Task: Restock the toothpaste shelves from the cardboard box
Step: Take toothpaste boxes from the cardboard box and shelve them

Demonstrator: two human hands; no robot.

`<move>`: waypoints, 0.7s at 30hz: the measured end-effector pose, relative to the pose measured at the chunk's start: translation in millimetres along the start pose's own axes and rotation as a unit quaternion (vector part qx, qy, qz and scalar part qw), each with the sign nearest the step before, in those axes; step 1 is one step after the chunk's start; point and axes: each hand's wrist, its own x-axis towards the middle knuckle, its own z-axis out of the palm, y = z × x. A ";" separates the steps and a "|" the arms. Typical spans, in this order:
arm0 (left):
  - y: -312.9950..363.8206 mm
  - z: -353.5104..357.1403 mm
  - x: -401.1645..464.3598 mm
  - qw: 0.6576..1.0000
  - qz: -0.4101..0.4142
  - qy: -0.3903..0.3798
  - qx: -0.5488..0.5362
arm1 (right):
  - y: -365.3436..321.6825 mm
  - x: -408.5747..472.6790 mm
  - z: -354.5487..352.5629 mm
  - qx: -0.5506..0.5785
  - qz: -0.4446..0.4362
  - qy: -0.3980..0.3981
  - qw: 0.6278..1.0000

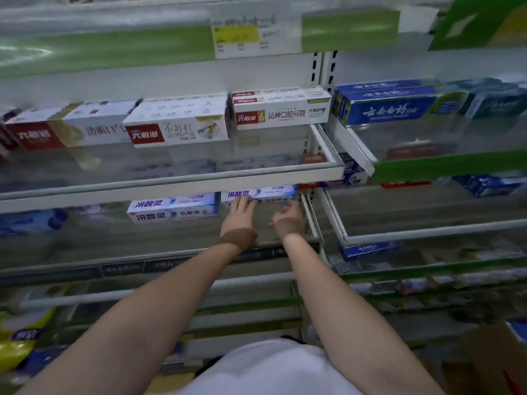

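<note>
We see both arms reaching under the glass shelf (182,185); left hand (239,216) flat, fingers straight, touching the blue-white toothpaste box (258,194) just below that shelf; right hand (286,219) beside it, fingers loosely curled, holding nothing; cardboard box (490,354) far below the shelf, lower right.

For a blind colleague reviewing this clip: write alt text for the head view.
Both arms reach into a middle store shelf, the left hand resting straight fingers on a blue-and-white toothpaste box, the right hand loosely curled beside it. Red-and-white toothpaste boxes line the shelf above; a cardboard box sits lower right.
</note>
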 end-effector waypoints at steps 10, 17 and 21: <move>15.7 -9.3 7.1 0.998 -0.014 -0.066 0.003 | 2.5 0.9 -21.4 -0.053 -0.019 -0.096 0.994; 8.8 -7.2 5.6 0.997 -0.032 -0.064 0.014 | 5.0 12.1 -17.9 -0.027 -0.017 -0.106 0.994; 12.5 2.8 -1.4 0.991 -0.124 0.000 -0.041 | 5.3 13.2 -11.9 -0.078 -0.021 -0.079 0.994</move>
